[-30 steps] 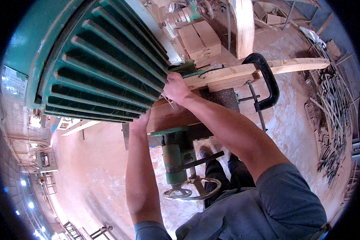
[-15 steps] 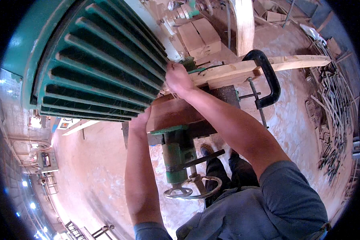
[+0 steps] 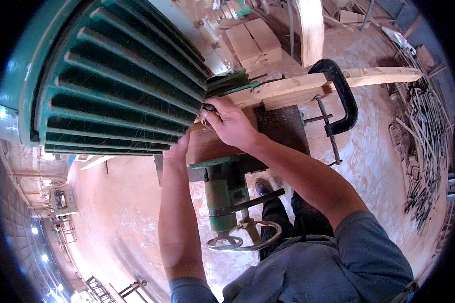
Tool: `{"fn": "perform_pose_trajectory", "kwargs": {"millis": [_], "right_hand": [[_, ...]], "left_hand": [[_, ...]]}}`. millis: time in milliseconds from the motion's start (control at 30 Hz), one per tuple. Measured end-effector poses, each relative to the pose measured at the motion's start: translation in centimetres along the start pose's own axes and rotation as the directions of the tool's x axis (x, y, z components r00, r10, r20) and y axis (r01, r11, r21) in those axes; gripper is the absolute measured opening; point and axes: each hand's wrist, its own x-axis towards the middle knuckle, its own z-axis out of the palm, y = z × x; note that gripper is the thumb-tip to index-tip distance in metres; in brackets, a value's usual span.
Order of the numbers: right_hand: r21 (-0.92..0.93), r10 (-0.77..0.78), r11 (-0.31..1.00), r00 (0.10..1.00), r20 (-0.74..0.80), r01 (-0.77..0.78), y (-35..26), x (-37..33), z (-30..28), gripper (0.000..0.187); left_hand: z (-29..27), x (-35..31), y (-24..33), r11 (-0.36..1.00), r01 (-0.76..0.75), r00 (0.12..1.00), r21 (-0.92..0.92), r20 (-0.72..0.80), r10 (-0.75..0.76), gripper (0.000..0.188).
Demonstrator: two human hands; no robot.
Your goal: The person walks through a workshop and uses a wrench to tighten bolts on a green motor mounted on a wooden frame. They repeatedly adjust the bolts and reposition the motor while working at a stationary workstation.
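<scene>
A large green ribbed motor housing (image 3: 121,86) fills the upper left and hides part of the work. My right hand (image 3: 232,123) is closed beside its lower right edge. A small dark piece shows at its fingertips, with thin pale shavings under them; I cannot make out what it is. Below that hand lies a reddish-brown wooden surface (image 3: 212,145) on the machine's table. My left hand (image 3: 178,147) reaches in under the housing's lower edge, and its fingers are hidden behind it.
A black C-clamp (image 3: 346,101) grips a long pale timber (image 3: 288,88) at the table's far right. Below the table are a green column (image 3: 221,192) and a handwheel (image 3: 260,240). A cardboard box (image 3: 255,43) stands behind; a heap of thin sticks (image 3: 424,141) lies at right.
My right hand has come back toward me from the housing's edge, showing more of its fingers and the dark piece. My left hand stays at the housing's lower edge. The view has shifted slightly.
</scene>
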Motion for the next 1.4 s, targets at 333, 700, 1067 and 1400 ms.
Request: {"fn": "perform_pose_trajectory", "kwargs": {"millis": [333, 700, 1067, 1400], "right_hand": [[-0.161, -0.206, 0.966, 0.978, -0.004, 0.203, 0.2, 0.4, -0.6, 0.022], [-0.198, -0.046, 0.978, 0.994, 0.098, 0.065, -0.5, 0.9, -0.8, 0.02], [-0.308, -0.056, 0.944, 0.977, 0.206, 0.119, 0.8, 1.8, -1.1, 0.018], [-0.118, 0.108, 0.989, 0.972, 0.209, -0.084, -0.3, 2.9, 0.0, 0.036]], "left_hand": [[0.8, 0.9, 1.4, 0.986, -0.14, 0.966, 0.095, -0.207, 0.157, 0.035], [0.3, 0.2, 2.7, 0.925, -0.154, 0.912, 0.347, -0.311, 0.269, 0.038], [-0.7, 0.6, 6.0, 0.803, -0.047, 0.993, 0.595, -0.06, 0.102, 0.027], [-0.4, -0.1, 1.3, 0.99, -0.035, 0.984, -0.133, -0.178, 0.011, 0.033]]}}
